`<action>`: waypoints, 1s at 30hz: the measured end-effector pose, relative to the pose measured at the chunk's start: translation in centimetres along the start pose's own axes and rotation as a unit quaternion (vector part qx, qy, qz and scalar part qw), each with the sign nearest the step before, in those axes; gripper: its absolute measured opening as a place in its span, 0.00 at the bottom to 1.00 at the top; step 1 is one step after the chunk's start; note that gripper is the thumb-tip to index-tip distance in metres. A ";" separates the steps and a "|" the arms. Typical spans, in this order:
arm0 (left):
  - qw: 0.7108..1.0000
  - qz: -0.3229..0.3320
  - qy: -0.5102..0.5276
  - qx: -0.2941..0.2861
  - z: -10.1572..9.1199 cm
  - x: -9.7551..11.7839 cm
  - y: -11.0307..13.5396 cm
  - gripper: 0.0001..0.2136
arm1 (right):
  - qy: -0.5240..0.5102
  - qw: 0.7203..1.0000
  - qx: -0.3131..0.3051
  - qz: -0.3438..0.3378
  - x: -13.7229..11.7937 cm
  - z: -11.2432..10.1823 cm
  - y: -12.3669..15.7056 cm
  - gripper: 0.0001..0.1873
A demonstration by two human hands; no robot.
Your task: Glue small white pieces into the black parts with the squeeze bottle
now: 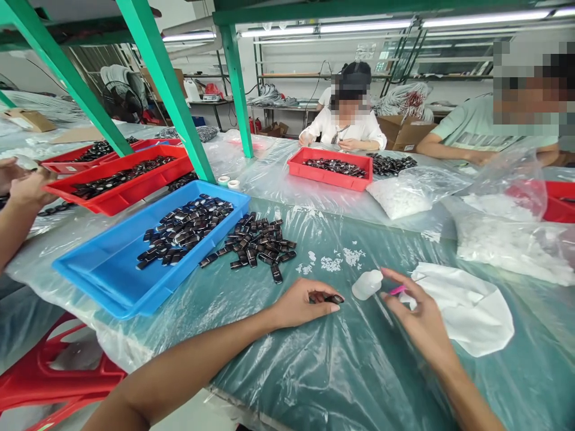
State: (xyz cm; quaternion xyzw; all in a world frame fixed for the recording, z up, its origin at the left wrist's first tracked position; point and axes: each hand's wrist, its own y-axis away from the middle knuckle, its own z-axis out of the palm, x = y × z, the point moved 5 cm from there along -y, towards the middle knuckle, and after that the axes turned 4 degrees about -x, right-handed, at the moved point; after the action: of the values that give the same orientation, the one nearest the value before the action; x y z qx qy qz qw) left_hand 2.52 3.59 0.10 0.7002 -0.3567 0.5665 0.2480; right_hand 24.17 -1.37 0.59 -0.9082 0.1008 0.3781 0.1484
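Observation:
My left hand [303,302] rests on the plastic-covered table, its fingers pinched on a small black glossy part [335,298]. My right hand [415,311] holds a thin pink tool [398,290] between thumb and fingers, close to a small white squeeze bottle [367,284] lying on the table. A white cloth [467,308] lies just right of my right hand. A loose pile of the same black parts [258,242] sits beyond my left hand, beside a blue tray [112,269] that holds more of them.
Red trays with black parts [121,191] [330,176] stand at left and across the table. Clear bags of white pieces [507,239] lie at right. Two people sit opposite; another person's arm [18,209] reaches in at far left. Green frame posts [166,90] rise from the table.

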 end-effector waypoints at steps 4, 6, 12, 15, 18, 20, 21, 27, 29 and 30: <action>1.000 0.006 0.011 -0.017 0.1 0.2 0.0 0.13 | 0.200 0.979 0.044 -0.005 1.8 -1.6 -0.8 0.19; 1.000 0.008 0.016 -0.026 0.2 0.5 0.0 0.13 | 0.271 0.962 0.020 -0.009 2.8 -1.2 -1.2 0.17; 0.999 0.015 0.010 -0.039 0.4 1.2 0.2 0.13 | 0.330 0.941 -0.022 -0.064 2.7 0.0 -1.6 0.17; 0.999 0.016 0.008 -0.043 0.4 1.2 0.3 0.12 | 0.357 0.930 -0.026 -0.087 2.1 0.0 -1.7 0.16; 0.998 0.018 0.011 -0.055 0.6 1.1 0.3 0.12 | 0.379 0.920 -0.025 -0.099 1.9 -0.1 -1.7 0.12; 0.998 0.024 0.009 -0.057 0.7 0.9 0.3 0.13 | 0.392 0.913 -0.027 -0.106 1.8 -0.1 -1.7 0.10; 0.998 0.026 0.005 -0.056 0.7 0.9 0.3 0.13 | 0.397 0.911 -0.030 -0.111 1.7 -0.1 -1.7 0.09; 0.997 0.018 -0.046 -0.059 0.7 0.7 0.3 0.13 | 0.411 0.900 -0.048 -0.139 1.3 0.1 -1.7 0.15; 0.996 0.014 -0.053 -0.066 0.8 0.5 0.3 0.14 | 0.416 0.897 -0.047 -0.144 1.2 0.0 -1.7 0.14; 0.996 0.010 -0.055 -0.068 0.8 0.4 0.3 0.14 | 0.418 0.896 -0.046 -0.145 1.2 0.0 -1.8 0.14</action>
State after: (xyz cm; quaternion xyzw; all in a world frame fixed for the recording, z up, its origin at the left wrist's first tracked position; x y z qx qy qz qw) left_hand 2.87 2.70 0.26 0.7082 -0.4147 0.5038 0.2696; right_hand 25.52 0.18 0.08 -0.9929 0.0032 -0.0582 0.1039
